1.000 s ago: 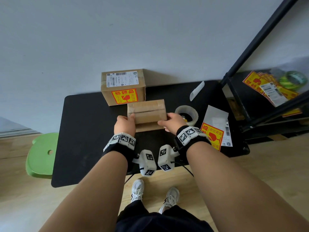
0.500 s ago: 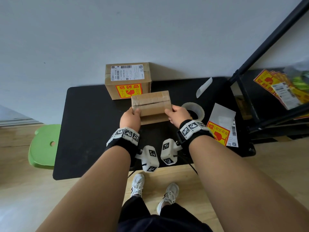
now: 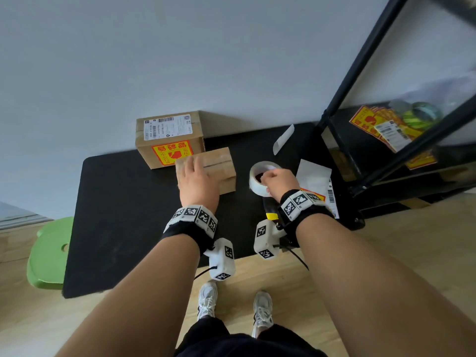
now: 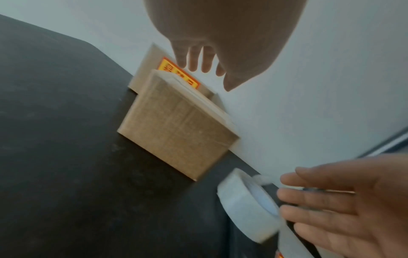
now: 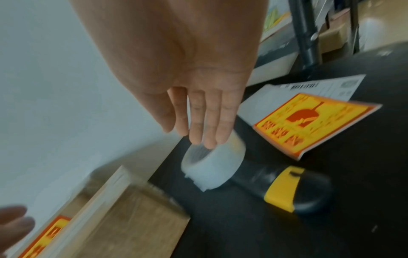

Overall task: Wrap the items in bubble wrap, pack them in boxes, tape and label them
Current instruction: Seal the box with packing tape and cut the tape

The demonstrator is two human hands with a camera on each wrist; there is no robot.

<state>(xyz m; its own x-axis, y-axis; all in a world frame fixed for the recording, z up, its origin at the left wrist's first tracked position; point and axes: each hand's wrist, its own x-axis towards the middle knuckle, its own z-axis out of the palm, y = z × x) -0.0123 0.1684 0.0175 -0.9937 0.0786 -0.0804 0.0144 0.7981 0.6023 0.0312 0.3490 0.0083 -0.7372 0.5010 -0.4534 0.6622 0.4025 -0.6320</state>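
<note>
Now taping | left hand (image 3: 197, 184) flat, fingers straight, steadying box (image 3: 219, 167) | right hand (image 3: 279, 180) fingers extended at tape roll (image 3: 262, 177), three o'clock of box, not yet gripped | advise: seat fingers in core before lifting.

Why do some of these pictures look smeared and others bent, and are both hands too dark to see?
Head view: sharp in the middle, but the wide lens bends the black shelf frame. Left wrist view: the left hand is a dark, backlit shape against the pale wall; the tape roll is soft. Right wrist view: motion blur smears the small cardboard box and the right hand, which is well lit.
</note>
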